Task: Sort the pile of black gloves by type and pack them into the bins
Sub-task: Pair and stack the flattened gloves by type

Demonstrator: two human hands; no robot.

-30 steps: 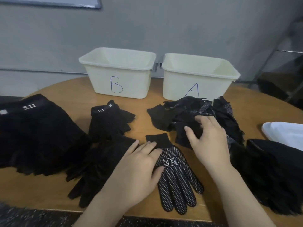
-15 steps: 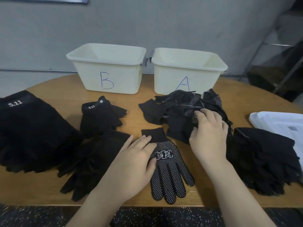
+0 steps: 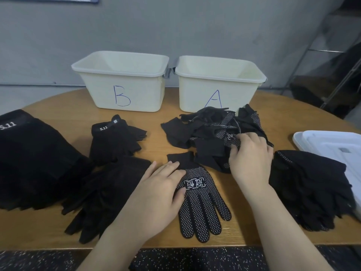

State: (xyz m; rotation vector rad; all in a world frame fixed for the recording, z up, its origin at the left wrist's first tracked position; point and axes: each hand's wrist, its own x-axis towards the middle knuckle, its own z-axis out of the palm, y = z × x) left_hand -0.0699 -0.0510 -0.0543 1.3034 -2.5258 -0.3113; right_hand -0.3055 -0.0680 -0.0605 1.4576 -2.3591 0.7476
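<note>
Left hand (image 3: pixel 156 189) flat, fingers straight, pinning the dotted glove (image 3: pixel 199 200) at the table's near edge. Right hand (image 3: pixel 251 153) pinches another dotted glove in the tangled pile (image 3: pixel 211 137) before bin A (image 3: pixel 218 83). Risk: pull drags snagged neighbours along, mixing types. Bin B (image 3: pixel 121 79) looks empty.

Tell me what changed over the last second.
The right hand slid deeper into the tangled dotted pile and now pinches a dotted glove there. The left hand stayed flat on the dotted glove laid out in front; both bins unmoved.
</note>
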